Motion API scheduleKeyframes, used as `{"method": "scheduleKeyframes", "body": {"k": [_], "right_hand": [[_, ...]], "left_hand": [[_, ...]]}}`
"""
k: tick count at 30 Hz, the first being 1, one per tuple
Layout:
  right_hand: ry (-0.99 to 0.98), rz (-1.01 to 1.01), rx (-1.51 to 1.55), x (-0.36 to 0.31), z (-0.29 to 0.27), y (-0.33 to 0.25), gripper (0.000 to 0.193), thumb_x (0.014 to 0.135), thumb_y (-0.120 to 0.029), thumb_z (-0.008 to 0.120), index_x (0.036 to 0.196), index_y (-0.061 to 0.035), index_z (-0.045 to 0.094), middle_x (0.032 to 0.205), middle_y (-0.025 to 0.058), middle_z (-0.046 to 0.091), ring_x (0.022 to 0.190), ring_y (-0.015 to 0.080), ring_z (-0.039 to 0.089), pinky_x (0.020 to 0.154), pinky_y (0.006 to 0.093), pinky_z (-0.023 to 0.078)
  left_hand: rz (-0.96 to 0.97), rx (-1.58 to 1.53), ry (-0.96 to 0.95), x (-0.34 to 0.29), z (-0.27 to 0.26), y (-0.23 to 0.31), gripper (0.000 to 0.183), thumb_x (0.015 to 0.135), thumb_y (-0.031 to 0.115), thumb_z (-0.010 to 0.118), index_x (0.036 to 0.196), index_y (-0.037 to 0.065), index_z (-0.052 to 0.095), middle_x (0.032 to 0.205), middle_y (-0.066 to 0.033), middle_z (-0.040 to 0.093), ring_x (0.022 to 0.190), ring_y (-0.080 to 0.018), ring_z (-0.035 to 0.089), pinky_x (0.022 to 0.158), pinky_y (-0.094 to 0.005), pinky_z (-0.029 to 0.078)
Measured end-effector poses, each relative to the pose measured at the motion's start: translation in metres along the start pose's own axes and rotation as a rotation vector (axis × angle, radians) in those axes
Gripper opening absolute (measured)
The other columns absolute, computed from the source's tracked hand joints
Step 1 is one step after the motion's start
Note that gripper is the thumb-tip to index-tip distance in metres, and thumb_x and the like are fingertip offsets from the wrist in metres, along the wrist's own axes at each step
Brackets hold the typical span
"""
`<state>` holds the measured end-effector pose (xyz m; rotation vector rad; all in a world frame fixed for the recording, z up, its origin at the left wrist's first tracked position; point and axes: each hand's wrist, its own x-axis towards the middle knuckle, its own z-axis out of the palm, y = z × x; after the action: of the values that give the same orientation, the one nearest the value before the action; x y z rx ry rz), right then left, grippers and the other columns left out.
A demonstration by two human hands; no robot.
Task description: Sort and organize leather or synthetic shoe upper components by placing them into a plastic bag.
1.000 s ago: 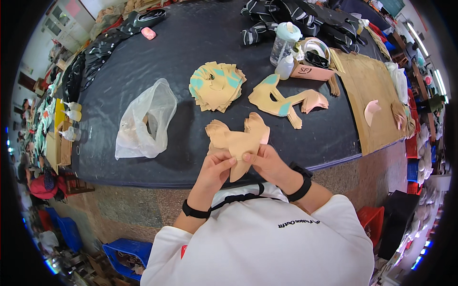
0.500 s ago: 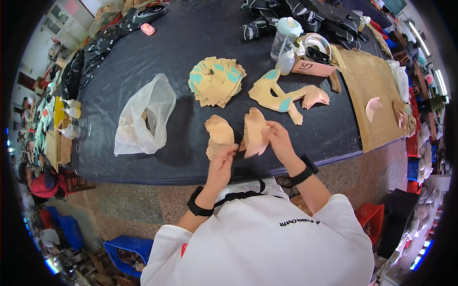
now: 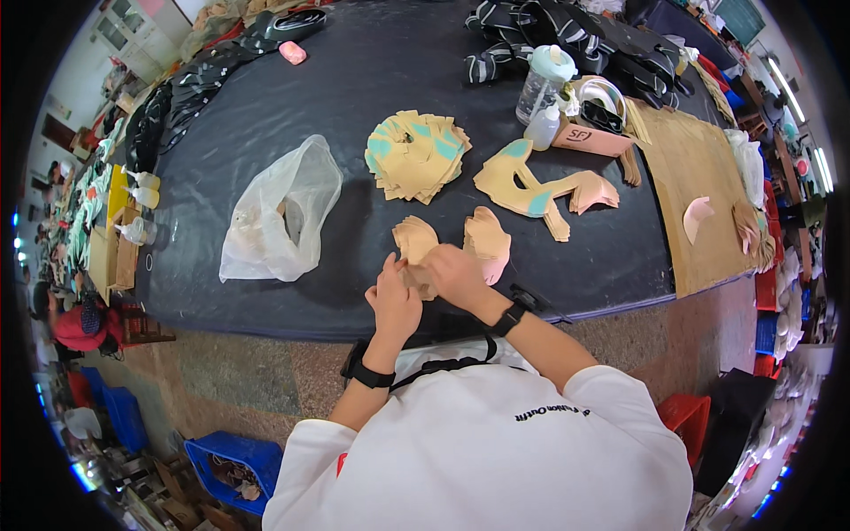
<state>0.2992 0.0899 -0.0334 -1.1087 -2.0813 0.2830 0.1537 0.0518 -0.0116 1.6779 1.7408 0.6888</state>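
Note:
Two small stacks of curved tan cut pieces lie near the table's front edge: a left stack (image 3: pixel 413 234) and a right stack (image 3: pixel 487 241). My left hand (image 3: pixel 395 303) is at the near side of the left stack, its fingers closed on the edge of a tan piece (image 3: pixel 420 281). Reaching across from the right, my right hand (image 3: pixel 457 274) has its fingers closed on the same piece and covers part of the left stack. Beyond them is a round fanned pile of tan pieces with teal patches (image 3: pixel 416 157). Right of it lie more tan pieces (image 3: pixel 518 186), partly overlapping.
A white plastic bag (image 3: pixel 279 221) is on the left of the dark table (image 3: pixel 354 80). At the back right stand a clear bottle (image 3: pixel 542 84), a small squeeze bottle (image 3: pixel 541 130) and a pink box (image 3: pixel 591 140). A brown board (image 3: pixel 682 177) covers the right end.
My right hand has left the right stack and moved left to the left stack, beside my left hand. My left hand has shifted slightly left. The whole view has shifted a little.

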Motion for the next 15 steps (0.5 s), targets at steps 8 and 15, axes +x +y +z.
{"method": "scheduleKeyframes", "body": {"k": [8, 15], "right_hand": [[0.203, 0.078, 0.241, 0.021, -0.066, -0.020, 0.010, 0.073, -0.003, 0.066, 0.082, -0.0048, 0.064, 0.082, 0.0062, 0.058, 0.077, 0.0233, 0.053, 0.067, 0.0333, 0.043], [0.211, 0.067, 0.230, 0.027, -0.102, -0.037, 0.012, 0.073, -0.002, 0.066, 0.085, -0.0047, 0.063, 0.084, 0.0061, 0.058, 0.078, 0.0236, 0.052, 0.071, 0.0331, 0.042]], "left_hand": [[0.265, 0.035, 0.118, 0.010, -0.039, 0.031, 0.027, 0.080, 0.010, 0.050, 0.104, 0.006, 0.061, 0.102, -0.0075, 0.062, 0.098, -0.0202, 0.053, 0.083, -0.0365, 0.032], [0.116, -0.514, 0.205, 0.006, -0.062, 0.062, 0.038, 0.093, 0.021, 0.046, 0.073, -0.006, 0.063, 0.058, -0.0079, 0.060, 0.052, -0.0096, 0.050, 0.051, -0.0256, 0.039]]}}
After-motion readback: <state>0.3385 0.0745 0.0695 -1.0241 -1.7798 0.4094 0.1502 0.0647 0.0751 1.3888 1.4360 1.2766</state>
